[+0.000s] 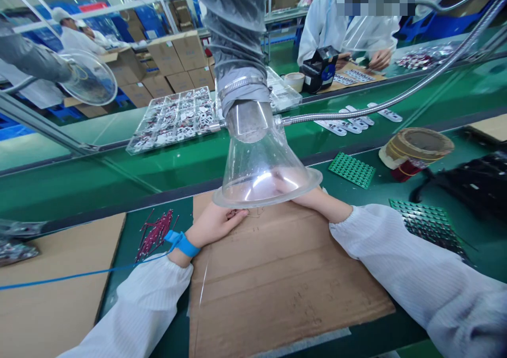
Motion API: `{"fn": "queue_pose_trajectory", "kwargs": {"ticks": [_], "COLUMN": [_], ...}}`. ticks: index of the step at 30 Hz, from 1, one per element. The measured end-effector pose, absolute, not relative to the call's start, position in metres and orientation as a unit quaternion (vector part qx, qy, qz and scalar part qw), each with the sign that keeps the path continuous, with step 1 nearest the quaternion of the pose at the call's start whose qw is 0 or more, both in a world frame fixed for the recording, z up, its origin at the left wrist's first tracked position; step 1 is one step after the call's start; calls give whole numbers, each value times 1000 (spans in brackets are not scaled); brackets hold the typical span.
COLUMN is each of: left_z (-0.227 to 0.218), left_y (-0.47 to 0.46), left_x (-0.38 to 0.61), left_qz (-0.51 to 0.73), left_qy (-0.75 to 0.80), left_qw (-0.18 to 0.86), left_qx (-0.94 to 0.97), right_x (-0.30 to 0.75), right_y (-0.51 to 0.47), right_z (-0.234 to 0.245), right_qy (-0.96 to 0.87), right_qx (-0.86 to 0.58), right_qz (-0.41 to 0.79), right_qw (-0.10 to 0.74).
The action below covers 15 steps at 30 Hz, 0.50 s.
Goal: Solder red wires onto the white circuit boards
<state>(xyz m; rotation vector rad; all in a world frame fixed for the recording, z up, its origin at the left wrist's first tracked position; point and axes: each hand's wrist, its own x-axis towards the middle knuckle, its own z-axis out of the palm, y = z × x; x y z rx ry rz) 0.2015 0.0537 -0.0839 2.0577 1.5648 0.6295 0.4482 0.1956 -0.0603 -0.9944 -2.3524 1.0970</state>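
Clear hood (261, 173) over cardboard (277, 284), left hand (216, 223) fingers curled, perhaps on wire (255, 212), right hand (304, 197) fingers unclear

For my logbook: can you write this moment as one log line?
left hand: on cardboard sheet | right hand: under clear hood | red wires: beside left wrist

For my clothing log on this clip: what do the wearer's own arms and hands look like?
Both arms wear white, finely striped long sleeves, the left sleeve and right sleeve. The left hand and right hand are bare, without gloves. A blue wrist strap circles the left wrist, and a thin blue cord runs from it off to the left.
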Motion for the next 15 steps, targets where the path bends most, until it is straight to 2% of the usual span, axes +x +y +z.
{"fn": "queue_pose_trajectory", "kwargs": {"ticks": [15], "left_z": [-91], "left_y": [54], "left_x": [203], "left_qz": [264], "left_qy": [555], "left_qw": [231], "left_qx": [754], "right_x": [451], "right_y": [186], "right_z": [-47], "right_qy": [-829], "right_qx": [-391], "right_qz": [367], "right_qw": [158]}}
